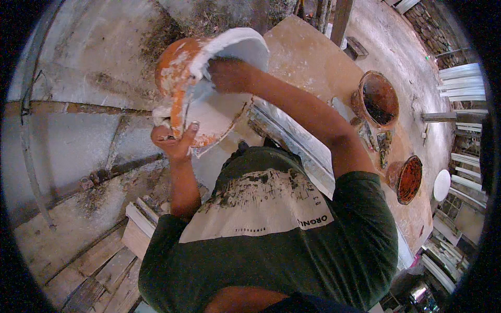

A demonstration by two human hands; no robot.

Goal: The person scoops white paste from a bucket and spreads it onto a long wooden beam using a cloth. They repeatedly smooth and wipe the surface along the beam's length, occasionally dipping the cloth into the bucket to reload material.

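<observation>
An orange bucket (169,65), thickly crusted with white plaster-like material, is tilted on its side in front of me, its mouth turned toward the right. My left hand (175,142) grips the lower part of its orange rim, thumb on the near side and fingers curled round it. Into the mouth reaches my right hand (228,75), close to the white-coated inner wall. The fingers of that hand are hidden, so whether they hold anything does not show. Just below the bucket is a pale, plaster-smeared surface (222,116) with a rough edge.
At my right a tan tabletop (305,52) carries a brown-stained basin (374,99) and a second basin with reddish contents (409,180). Between them lie dirty tools (383,146). A wooden post (342,21) stands beyond. White lengths of moulding (462,81) are stacked far right.
</observation>
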